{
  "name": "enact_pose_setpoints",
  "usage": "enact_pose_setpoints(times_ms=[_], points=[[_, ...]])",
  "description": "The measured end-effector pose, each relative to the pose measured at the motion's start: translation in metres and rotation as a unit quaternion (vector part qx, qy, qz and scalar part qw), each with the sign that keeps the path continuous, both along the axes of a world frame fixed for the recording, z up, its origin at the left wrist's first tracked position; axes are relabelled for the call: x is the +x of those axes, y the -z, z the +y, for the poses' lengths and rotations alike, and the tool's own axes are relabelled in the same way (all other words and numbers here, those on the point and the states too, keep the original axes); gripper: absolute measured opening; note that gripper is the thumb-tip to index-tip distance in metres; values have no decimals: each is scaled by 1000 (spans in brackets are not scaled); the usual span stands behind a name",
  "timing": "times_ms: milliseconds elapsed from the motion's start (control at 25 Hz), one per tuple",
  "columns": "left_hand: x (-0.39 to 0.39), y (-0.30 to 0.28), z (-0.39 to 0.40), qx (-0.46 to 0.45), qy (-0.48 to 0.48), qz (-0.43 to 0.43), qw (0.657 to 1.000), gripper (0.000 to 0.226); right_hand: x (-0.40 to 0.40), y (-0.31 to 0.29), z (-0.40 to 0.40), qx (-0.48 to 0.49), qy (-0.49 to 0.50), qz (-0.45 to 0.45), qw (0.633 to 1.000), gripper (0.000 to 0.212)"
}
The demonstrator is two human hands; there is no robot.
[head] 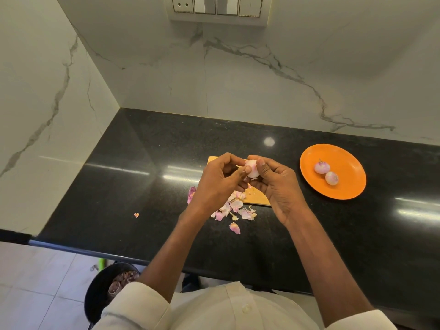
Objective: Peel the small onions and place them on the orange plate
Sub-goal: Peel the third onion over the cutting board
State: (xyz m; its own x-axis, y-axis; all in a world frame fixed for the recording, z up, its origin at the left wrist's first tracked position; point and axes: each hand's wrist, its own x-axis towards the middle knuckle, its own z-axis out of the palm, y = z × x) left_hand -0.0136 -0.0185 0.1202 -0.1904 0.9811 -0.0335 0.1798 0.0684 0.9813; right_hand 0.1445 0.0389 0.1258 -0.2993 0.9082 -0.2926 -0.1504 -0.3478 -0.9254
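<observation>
Cream shirt sleeves (142, 303) fill the bottom of the frame, and my two bare forearms reach up from them toward the middle. At the lower left, below the table's front edge, a dark round bin (100, 291) sits on the tiled floor with brownish scraps in it.

At the centre of the frame both hands meet on one small onion (252, 169), pale and mostly skinned. My left hand (219, 182) has its grip curled round the onion's left side, and my right hand (273, 182) pinches it from the right with thumb and fingertips. The onion is held up above a wooden cutting board (260, 198), which my hands largely hide.

A heap of pink and white onion peels (234, 208) lies on the black table (119, 186) at the board's lower edge, just under my left wrist. One stray flake (136, 215) lies well apart, to the left.

In the right half of the frame the orange plate (345, 186) rests on the table, apart from the board. Two peeled onions (326, 172) sit on it, just beside each other.

Marble-veined walls rise behind, with a switch panel (217, 8) at the top centre.
</observation>
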Motion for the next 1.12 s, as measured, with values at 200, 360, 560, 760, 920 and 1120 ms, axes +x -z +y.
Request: enact_pose_setpoints(times_ms=[200, 360, 560, 760, 920, 1120], points=[[-3, 0, 0, 12, 16, 1, 1000, 30, -2, -1, 0, 15, -13, -17, 1000, 23], [-1, -2, -1, 29, 3, 58, 998, 27, -4, 0, -3, 34, -24, -23, 999, 34], [10, 0, -1, 41, -62, 86, 993, 24, -6, -3, -2, 58, -29, -42, 997, 20], [12, 4, -1, 32, -78, 51, 995, 18, -4, -1, -2, 13, -26, -18, 999, 25], [19, 7, 0, 23, -101, 60, 993, 16, -2, 2, 0, 11, -1, -11, 1000, 21], [12, 7, 2, -15, -62, -60, 996, 28, 1, 1, 1, 13, 25, -10, 1000, 18]])
